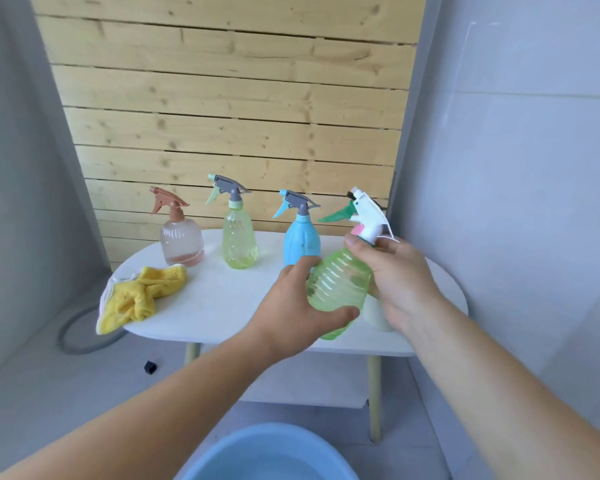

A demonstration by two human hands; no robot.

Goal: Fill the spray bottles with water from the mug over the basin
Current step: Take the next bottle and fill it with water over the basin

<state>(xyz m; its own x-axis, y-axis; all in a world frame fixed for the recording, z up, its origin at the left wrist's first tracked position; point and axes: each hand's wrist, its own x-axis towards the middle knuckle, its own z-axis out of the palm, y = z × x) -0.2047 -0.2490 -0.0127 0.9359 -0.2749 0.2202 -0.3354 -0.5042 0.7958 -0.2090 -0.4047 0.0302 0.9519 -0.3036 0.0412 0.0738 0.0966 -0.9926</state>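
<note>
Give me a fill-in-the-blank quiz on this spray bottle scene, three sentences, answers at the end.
1. The left hand and right hand hold a ribbed bottle coloured ___.
2. The cloth on the table is ___.
3. The basin below the hands is ___.

Answers: green; yellow; blue.

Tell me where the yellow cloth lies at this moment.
In the head view, the yellow cloth lies on the left end of the white table, in front of the clear bottle with the brown sprayer, partly over the edge.
</note>
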